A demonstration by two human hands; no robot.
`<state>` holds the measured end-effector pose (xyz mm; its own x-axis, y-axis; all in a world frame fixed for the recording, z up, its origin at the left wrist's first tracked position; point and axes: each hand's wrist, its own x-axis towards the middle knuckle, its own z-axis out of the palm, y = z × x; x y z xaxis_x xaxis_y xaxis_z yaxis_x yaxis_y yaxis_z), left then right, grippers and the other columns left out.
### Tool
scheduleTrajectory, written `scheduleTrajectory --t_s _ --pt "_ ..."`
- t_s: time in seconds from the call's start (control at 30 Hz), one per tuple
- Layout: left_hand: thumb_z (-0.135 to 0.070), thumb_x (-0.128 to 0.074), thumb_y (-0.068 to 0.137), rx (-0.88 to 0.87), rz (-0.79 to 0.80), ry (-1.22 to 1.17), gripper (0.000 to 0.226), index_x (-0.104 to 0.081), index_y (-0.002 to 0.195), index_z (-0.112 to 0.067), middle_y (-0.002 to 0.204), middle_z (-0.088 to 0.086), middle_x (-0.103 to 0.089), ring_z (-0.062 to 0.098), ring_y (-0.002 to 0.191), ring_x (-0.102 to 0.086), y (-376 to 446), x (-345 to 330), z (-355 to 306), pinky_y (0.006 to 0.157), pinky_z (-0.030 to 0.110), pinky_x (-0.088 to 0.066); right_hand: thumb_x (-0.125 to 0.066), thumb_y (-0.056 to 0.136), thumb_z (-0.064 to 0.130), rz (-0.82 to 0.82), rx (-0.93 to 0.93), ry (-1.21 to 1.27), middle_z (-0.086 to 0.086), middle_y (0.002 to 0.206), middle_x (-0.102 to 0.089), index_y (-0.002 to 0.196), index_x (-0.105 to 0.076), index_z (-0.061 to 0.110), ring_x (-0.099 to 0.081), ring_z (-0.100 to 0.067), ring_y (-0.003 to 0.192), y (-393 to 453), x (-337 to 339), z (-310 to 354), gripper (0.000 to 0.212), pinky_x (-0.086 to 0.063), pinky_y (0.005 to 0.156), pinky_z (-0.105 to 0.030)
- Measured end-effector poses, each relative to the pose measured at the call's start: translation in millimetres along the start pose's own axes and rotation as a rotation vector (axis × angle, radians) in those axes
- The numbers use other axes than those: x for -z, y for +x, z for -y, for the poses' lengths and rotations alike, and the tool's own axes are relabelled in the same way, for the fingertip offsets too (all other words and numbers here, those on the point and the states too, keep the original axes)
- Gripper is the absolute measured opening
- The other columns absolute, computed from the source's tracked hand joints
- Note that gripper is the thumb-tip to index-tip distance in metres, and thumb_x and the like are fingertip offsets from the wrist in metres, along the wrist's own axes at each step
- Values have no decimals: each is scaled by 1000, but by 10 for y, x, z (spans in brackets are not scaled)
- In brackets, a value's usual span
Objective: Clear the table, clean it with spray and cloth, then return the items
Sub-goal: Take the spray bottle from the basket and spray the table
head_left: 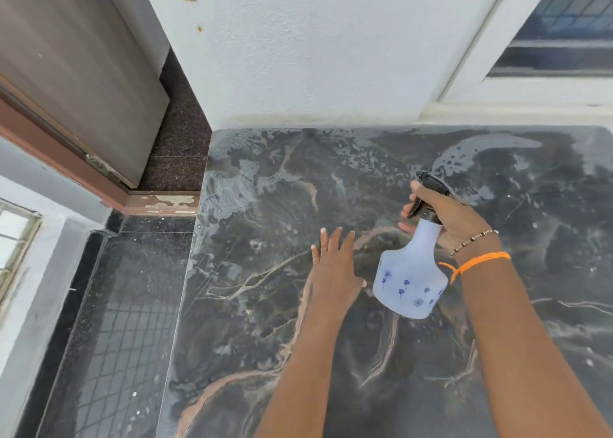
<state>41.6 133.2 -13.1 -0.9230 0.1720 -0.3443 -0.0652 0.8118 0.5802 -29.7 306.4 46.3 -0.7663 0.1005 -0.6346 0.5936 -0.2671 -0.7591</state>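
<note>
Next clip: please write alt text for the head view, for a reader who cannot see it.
The right hand grips a pale spray bottle by its black trigger head above a dark marble table, while the left hand is held flat, fingers straight, over the surface. The tabletop shows wet streaks and droplets; a white wall stands behind it.
</note>
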Motion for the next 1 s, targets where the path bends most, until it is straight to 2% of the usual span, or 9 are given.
scheduleTrajectory --t_s 0.03,0.1,0.2,0.3,0.5,0.7,0.83,0.93,1.0 --pt "-18 -68 82 -15 6 10 83 -18 148 -19 158 2 -8 26 146 9 14 -64 -107 117 44 4 -61 88 30 0 18 10 -1 49 -63 70 -57 10 -62 -12 55 6 118 23 27 -59 69 -38" --pt "-17 -67 83 -34 7 7 80 -20 148 -18 157 2 -12 27 147 7 45 -200 -317 118 45 2 -61 88 30 -41 65 21 0 47 -60 68 -56 10 -60 -12 56 18 345 84 29 -58 72 -39" --pt "-14 -65 82 -44 9 12 76 -24 146 -17 155 1 -17 24 147 2 131 -441 -623 119 46 -3 -61 88 31 -185 74 43 0 39 -51 62 -50 11 -51 -10 43 85 699 232 35 -56 54 -29" --pt "-13 -68 81 -40 45 11 80 -22 147 -19 157 0 -12 24 147 3 229 -644 -934 118 45 -1 -63 87 29 -200 2 86 -4 46 -49 61 -49 12 -48 -9 35 170 1081 336 34 -47 44 -24" --pt "-15 -65 83 -88 123 50 80 -19 149 -19 158 1 -8 25 147 6 434 -970 -1536 118 44 -4 -62 88 23 -54 30 141 -2 48 -58 69 -59 12 -56 -16 64 169 1910 428 22 -56 55 -32" --pt "-21 -76 75 -93 195 124 97 -13 150 -24 159 -2 1 24 146 11 515 -1355 -1956 118 44 -1 -67 85 29 -249 32 229 5 38 -51 59 -51 13 -47 -8 33 259 2542 569 34 -42 38 -17" --pt "-26 -82 67 -40 163 213 106 -14 148 -25 157 2 -2 28 146 8 552 -1468 -2094 118 48 -4 -65 86 25 -173 -51 364 -2 45 -54 67 -54 10 -52 -14 47 290 2994 617 27 -49 44 -19" --pt "-26 -84 63 -18 158 250 106 -18 147 -24 156 2 -6 29 146 4 580 -1478 -2110 118 50 -9 -59 90 23 -115 43 385 0 48 -57 69 -56 12 -55 -13 58 279 3145 639 24 -57 55 -26" --pt "-26 -85 62 -9 156 260 106 -19 146 -24 156 2 -8 29 146 4 604 -1490 -2110 118 51 -10 -59 90 25 -169 65 422 2 45 -57 69 -56 13 -55 -12 56 271 3197 664 25 -55 52 -22"
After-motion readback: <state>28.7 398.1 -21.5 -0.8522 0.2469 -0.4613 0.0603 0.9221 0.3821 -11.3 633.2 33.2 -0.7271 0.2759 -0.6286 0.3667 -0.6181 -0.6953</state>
